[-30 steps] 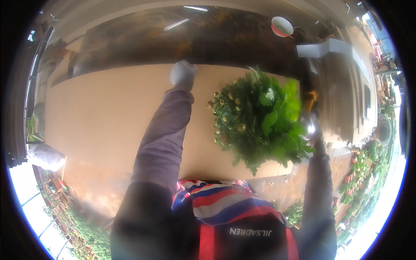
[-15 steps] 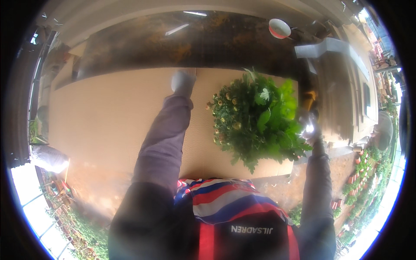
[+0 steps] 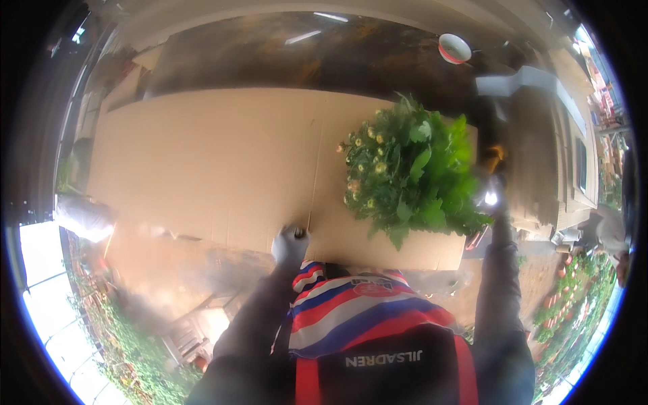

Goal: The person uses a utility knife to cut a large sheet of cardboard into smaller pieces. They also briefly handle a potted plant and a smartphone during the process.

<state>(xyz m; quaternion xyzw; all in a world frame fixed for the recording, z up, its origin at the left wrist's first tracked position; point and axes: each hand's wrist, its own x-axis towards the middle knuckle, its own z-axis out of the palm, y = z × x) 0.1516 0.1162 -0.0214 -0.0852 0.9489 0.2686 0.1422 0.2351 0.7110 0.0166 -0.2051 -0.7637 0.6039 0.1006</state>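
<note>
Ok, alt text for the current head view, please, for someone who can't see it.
A leafy plant with yellowish buds is over the right of a large cardboard sheet; the left hand is at the sheet's near edge, the right hand, blurred by glare, beside the plant. Beyond is a red-and-white bowl.

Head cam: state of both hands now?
Left hand: curled closed at cardboard sheet's near edge; contents unclear.
Right hand: beside chrysanthemum; glare, can't tell.

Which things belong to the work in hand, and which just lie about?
In hand:
- flat tan cardboard sheet, at the left hand
- bushy green plant with pale buds, by the blurred right hand

Apparently idle:
- round white-and-red bowl
- bent pale grey strip
</note>
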